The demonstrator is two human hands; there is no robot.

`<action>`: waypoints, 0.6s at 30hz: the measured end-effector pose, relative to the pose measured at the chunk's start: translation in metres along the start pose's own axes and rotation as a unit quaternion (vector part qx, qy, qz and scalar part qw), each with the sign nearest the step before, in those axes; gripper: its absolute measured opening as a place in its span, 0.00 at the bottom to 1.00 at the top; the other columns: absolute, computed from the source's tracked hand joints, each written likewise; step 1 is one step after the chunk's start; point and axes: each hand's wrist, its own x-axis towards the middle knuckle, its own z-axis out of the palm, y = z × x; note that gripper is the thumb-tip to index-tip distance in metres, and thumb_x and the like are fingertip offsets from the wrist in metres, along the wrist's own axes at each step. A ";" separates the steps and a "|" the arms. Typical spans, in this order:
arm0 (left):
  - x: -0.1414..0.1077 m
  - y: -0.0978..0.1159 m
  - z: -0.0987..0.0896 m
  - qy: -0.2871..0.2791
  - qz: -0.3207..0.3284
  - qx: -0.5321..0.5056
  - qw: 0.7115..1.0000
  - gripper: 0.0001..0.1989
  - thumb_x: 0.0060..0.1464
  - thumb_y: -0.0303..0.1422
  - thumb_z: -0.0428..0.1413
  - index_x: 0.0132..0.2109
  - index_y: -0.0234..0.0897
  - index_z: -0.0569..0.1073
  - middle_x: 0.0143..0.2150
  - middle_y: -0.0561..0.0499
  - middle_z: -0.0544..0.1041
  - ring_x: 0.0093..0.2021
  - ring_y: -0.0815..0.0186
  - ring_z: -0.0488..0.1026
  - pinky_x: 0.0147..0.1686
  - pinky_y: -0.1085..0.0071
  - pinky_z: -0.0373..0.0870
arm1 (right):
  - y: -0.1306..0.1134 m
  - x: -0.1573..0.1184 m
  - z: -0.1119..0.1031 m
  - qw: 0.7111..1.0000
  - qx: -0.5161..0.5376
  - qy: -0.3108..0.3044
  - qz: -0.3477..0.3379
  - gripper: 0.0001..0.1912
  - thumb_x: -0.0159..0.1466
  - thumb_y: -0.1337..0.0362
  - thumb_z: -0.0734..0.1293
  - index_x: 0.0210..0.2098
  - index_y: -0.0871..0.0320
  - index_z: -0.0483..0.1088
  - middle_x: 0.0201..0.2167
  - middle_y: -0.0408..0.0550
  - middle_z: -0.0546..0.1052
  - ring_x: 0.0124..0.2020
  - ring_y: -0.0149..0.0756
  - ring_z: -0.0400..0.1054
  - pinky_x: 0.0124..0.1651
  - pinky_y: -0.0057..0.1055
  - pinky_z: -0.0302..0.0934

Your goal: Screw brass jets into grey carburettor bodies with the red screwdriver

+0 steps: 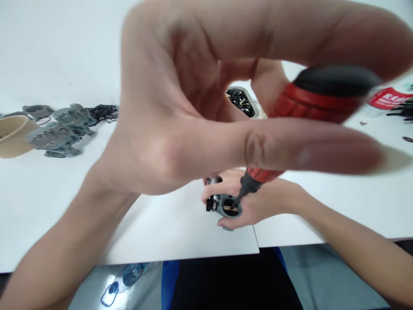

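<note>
My left hand (167, 129) is large and close to the camera, its thumb and fingers closed round the red and black handle of a screwdriver (309, 101). The shaft slants down and left, and its tip meets the round opening of a grey metal part (220, 206). Lower down, just above the white table, my right hand (248, 198) grips that part from the right, thumb on the near side and fingers on the far side. A strip lies across the dark opening.
Grey metal parts (61, 131) lie at the left beside a beige container (16, 135) and black strands (103, 113). Behind my left hand is a tray of small dark pieces (240, 101). A red-labelled bottle (387, 99) is at the right. The white table's front edge (193, 257) is near.
</note>
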 end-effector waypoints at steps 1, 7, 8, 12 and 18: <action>-0.010 -0.003 0.006 -0.001 0.000 0.000 1.000 0.18 0.61 0.46 0.50 0.39 0.37 0.76 0.37 0.48 0.76 0.26 0.72 0.71 0.26 0.71 0.72 | 0.000 0.000 0.001 1.000 -0.008 0.000 -0.001 0.19 0.57 0.61 0.72 0.47 0.55 0.70 0.48 0.52 0.70 0.52 0.45 0.62 0.56 0.40 0.59; -0.032 -0.005 0.017 -0.009 0.008 0.005 1.000 0.16 0.61 0.44 0.51 0.38 0.37 0.76 0.37 0.48 0.76 0.27 0.71 0.73 0.28 0.71 0.73 | -0.004 0.000 0.000 1.000 -0.017 -0.004 0.009 0.19 0.57 0.60 0.72 0.47 0.56 0.71 0.48 0.52 0.69 0.50 0.43 0.62 0.52 0.39 0.61; -0.025 -0.003 0.014 -0.032 0.012 0.010 0.999 0.16 0.60 0.44 0.52 0.37 0.37 0.76 0.36 0.48 0.76 0.27 0.71 0.73 0.27 0.71 0.73 | -0.006 0.000 -0.001 1.000 -0.011 -0.009 0.017 0.19 0.56 0.60 0.72 0.47 0.55 0.71 0.47 0.51 0.70 0.48 0.42 0.64 0.51 0.38 0.61; 0.008 0.012 0.001 -0.237 0.005 0.039 0.971 0.14 0.61 0.39 0.53 0.35 0.33 0.75 0.33 0.48 0.76 0.27 0.71 0.73 0.26 0.73 0.71 | -0.011 0.001 -0.006 0.998 0.037 -0.030 0.049 0.21 0.57 0.60 0.70 0.50 0.55 0.70 0.40 0.46 0.74 0.38 0.37 0.68 0.43 0.33 0.65; 0.020 0.037 -0.008 -0.181 0.020 0.026 0.983 0.10 0.60 0.38 0.54 0.39 0.36 0.74 0.33 0.47 0.75 0.32 0.65 0.75 0.31 0.68 0.74 | -0.005 0.003 -0.004 1.000 0.014 -0.005 0.017 0.28 0.50 0.53 0.76 0.49 0.52 0.72 0.55 0.51 0.67 0.52 0.44 0.64 0.54 0.39 0.63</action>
